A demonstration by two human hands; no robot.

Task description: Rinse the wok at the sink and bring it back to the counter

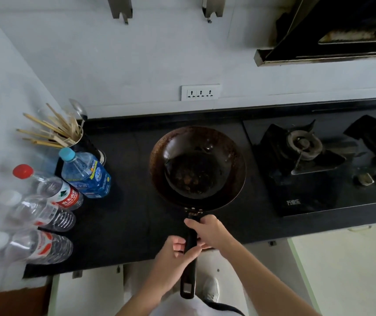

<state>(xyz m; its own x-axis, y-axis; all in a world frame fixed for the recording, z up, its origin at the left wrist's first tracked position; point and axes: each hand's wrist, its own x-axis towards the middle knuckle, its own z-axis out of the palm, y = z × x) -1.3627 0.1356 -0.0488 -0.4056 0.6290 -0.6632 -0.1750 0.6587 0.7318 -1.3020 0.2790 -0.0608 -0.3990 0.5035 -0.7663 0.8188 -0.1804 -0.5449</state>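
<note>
Both my hands grip the wok's black handle: my right hand is curled round it close to the bowl, and my left hand is wrapped round it farther back. The wok sits on the black counter, between the blue-labelled water bottle and the gas stove. Its bottom looks dark and speckled, perhaps residue.

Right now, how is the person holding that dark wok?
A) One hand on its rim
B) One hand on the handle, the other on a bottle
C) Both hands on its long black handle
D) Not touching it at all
C: the left hand and the right hand both curl round the black handle of the wok.
</note>
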